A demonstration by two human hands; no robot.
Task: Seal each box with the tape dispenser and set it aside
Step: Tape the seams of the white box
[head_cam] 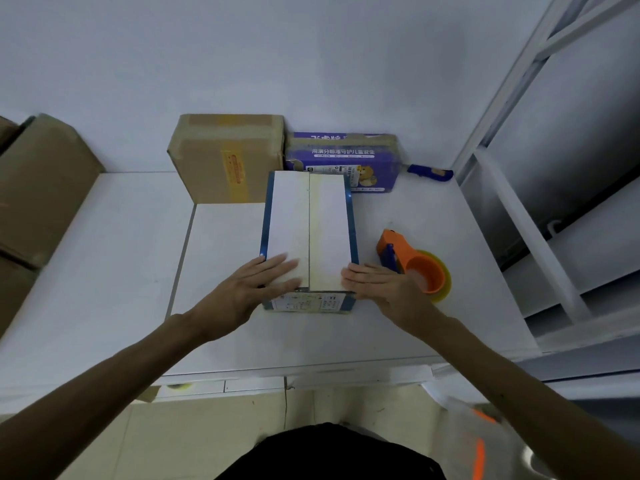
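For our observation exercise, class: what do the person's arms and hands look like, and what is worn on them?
The left hand and right hand are bare: no gloves, rings or watch visible. No sleeves show anywhere in view.

the box (308, 233) is white on top with blue edges. the tape dispenser (412, 263) is orange with a yellowish tape roll. the back box (225, 157) is brown, the pack (343, 161) purple, the table (104, 254) white.

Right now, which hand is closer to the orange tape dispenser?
Right. The right hand rests on the near right corner of the box, beside the tape dispenser; the left hand rests on its left flap, farther away.
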